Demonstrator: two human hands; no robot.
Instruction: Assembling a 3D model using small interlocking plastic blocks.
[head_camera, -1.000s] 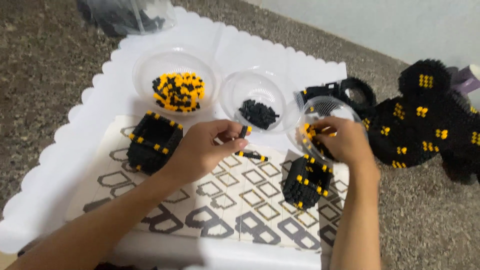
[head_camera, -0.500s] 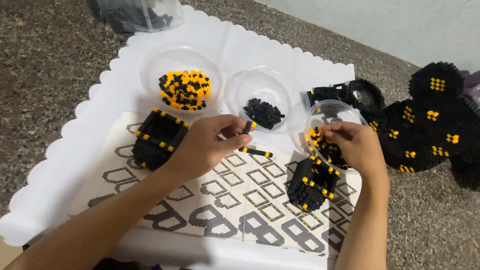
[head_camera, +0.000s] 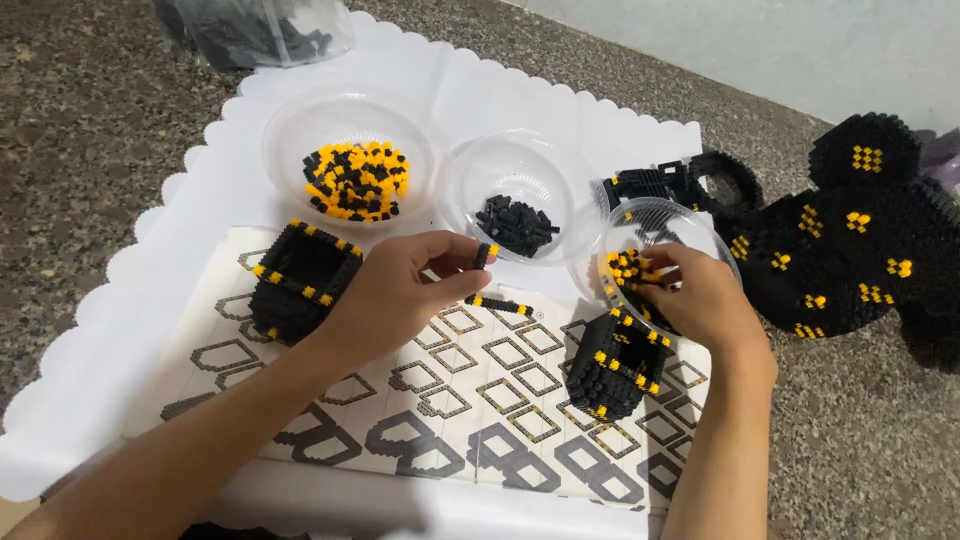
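Observation:
My left hand (head_camera: 405, 285) pinches a small black-and-yellow brick piece (head_camera: 484, 256) above a printed instruction sheet (head_camera: 450, 400). A short black-and-yellow brick strip (head_camera: 497, 303) lies on the sheet just below it. My right hand (head_camera: 695, 295) reaches into a clear bowl (head_camera: 650, 222) of yellow and black bricks, fingertips among them; what they grip is hidden. A hollow black brick block (head_camera: 612, 364) stands below that hand. Another black block (head_camera: 300, 280) sits left of my left hand.
Two more clear bowls hold bricks: mixed yellow and black (head_camera: 352, 180), and black only (head_camera: 512, 222). A large black brick model (head_camera: 850, 240) lies on the stone floor at right. A white scalloped mat (head_camera: 130, 300) underlies everything. A plastic bag (head_camera: 250, 30) sits at top.
My left hand stays near the sheet holding its small piece. My right hand stays in the right bowl. The view has shifted slightly.

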